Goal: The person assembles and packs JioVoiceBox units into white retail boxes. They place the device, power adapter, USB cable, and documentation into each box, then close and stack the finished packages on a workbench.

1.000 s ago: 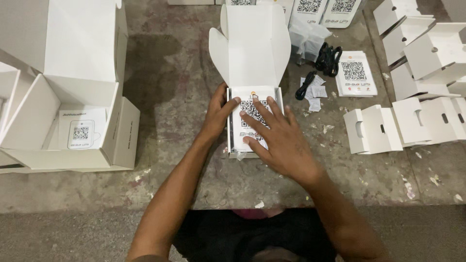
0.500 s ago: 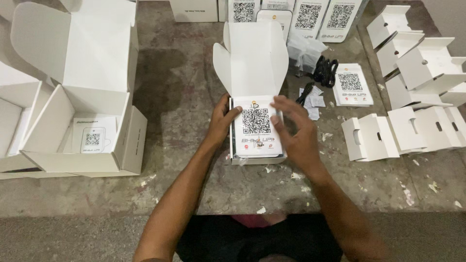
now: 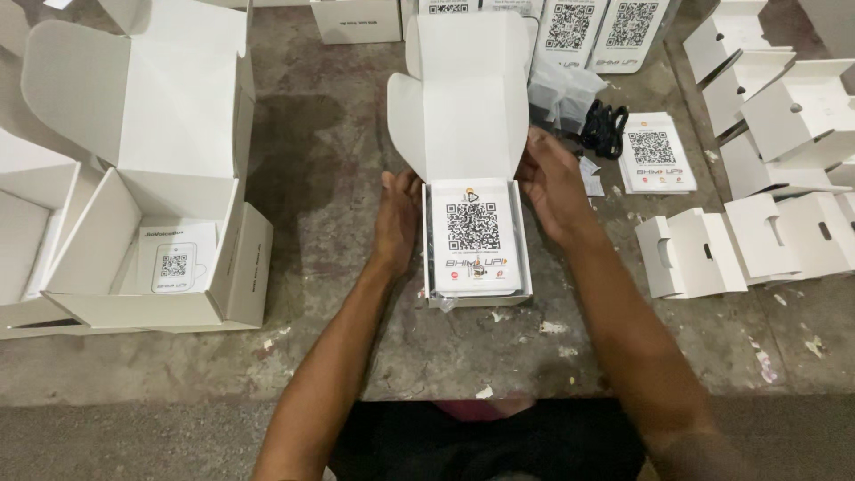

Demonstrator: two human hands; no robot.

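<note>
Left hand [image 3: 398, 218] and right hand [image 3: 552, 183] each grip a side of the small white box [image 3: 476, 240] (lid raised, printed card [image 3: 474, 236] inside), mid-tabletop [image 3: 338, 178].

A large open white cardboard carton [image 3: 151, 223] sits at nine o'clock on the stained grey concrete worktop [image 3: 329, 178], a small printed white card [image 3: 176, 258] lying inside. At three o'clock lie folded white cardboard inserts [image 3: 739, 249]. Toward one o'clock rest a coiled black cable [image 3: 606, 129] and a stack of printed white cards [image 3: 657, 153].

Left hand [image 3: 398, 216] fingers behind box [image 3: 476, 298] wall; large carton [image 3: 142, 178] cut off left.
</note>
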